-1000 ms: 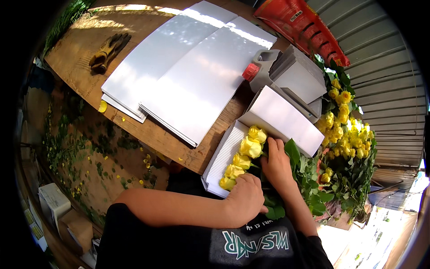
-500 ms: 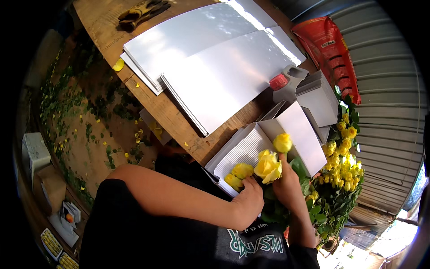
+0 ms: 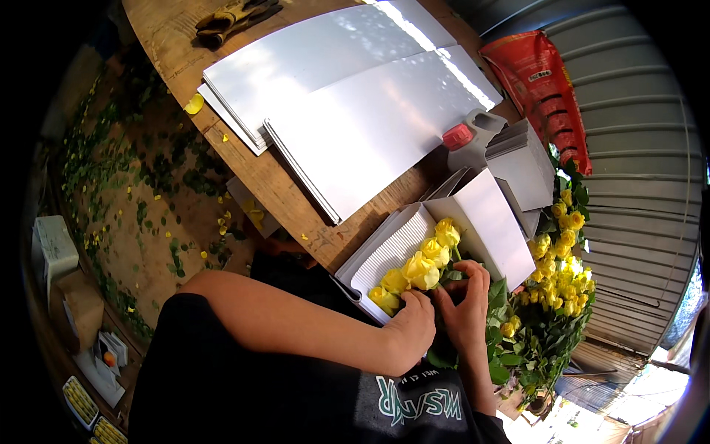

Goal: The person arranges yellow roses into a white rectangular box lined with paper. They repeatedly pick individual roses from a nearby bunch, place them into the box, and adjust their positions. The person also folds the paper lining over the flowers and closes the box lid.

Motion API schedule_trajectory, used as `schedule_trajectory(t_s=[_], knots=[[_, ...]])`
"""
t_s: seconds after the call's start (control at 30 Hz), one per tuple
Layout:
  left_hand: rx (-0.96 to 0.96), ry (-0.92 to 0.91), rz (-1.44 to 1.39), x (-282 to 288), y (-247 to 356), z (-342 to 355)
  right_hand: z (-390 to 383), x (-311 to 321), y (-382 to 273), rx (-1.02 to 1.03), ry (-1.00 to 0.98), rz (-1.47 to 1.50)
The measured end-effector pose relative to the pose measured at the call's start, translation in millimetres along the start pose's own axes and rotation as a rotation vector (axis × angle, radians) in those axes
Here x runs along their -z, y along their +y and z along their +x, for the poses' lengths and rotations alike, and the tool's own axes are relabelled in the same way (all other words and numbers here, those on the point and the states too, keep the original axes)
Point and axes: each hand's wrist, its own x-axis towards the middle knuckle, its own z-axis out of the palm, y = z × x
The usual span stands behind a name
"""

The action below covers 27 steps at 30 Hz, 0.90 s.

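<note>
Several yellow roses [image 3: 420, 271] lie in a slanting row on ribbed white corrugated card, their blooms close together. The card lines a white cardboard wrap [image 3: 473, 222] whose far flap stands up. My left hand [image 3: 411, 325] is closed around the stems just under the lower blooms. My right hand [image 3: 466, 303] is beside the stems and leaves of the upper roses, thumb and bent fingers apart. Leaves and my hands hide most of the stems.
White cardboard sheets [image 3: 370, 133] are stacked on the wooden table [image 3: 222, 166]. A grey jug with a red cap [image 3: 458, 137] stands by folded card [image 3: 521, 163]. More yellow roses [image 3: 558, 285] stand at the right, below a red sack [image 3: 543, 96]. Gloves [image 3: 229, 22] lie at the far left.
The upper roses have come down into line with the others on the card. My right hand has lowered and its fingers have moved off the top rose's bloom. My left hand has stayed put.
</note>
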Motion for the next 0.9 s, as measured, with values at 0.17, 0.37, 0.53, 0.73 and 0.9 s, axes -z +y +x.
schedule_trajectory(t_s=[0.17, 0.37, 0.53, 0.73, 0.9], knots=[[-0.023, 0.009, -0.035, 4.7, -5.6, -1.0, 1.9, -13.6, 14.3, 0.368, 0.079, -0.331], [0.046, 0.01, -0.218, 6.8, -8.7, 1.8, -0.5, -20.9, 17.3, 0.315, -0.001, -0.318], [0.139, 0.198, -0.145, -7.7, -10.9, 8.2, 4.0, -13.2, 24.7, 0.373, -0.12, -0.271], [0.081, 0.197, -0.121, -4.3, -24.8, 9.3, 8.1, -4.5, 21.1, 0.329, -0.009, -0.244], [0.035, 0.186, -0.103, -4.5, -25.3, 12.5, 15.9, -10.2, 26.0, 0.25, 0.091, -0.506]])
